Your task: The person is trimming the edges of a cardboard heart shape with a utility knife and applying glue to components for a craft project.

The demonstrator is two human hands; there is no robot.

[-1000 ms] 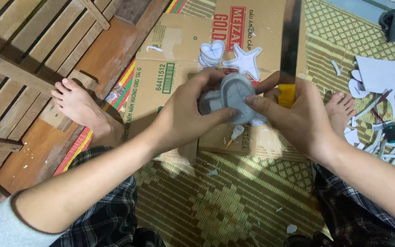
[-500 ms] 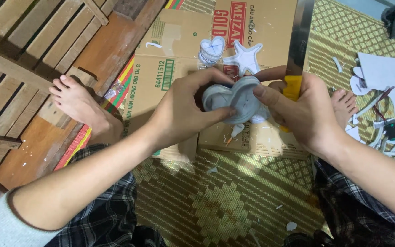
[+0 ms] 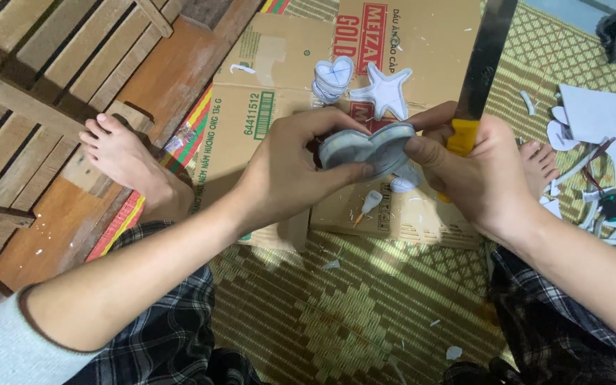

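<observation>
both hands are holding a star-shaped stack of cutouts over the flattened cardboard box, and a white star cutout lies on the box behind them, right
Not quite: the stack held by the left hand and right hand is heart-shaped, not star-shaped, as the head view shows. The rest holds: it is over the flattened cardboard box, and a white star cutout lies behind it.

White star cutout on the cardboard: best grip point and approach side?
The star cutout lies flat on the cardboard, so a top pinch likely fails. Probably best: slide under one arm tip, preferably the upper right one, coming from the right; the heart stack crowds its left side.
</observation>
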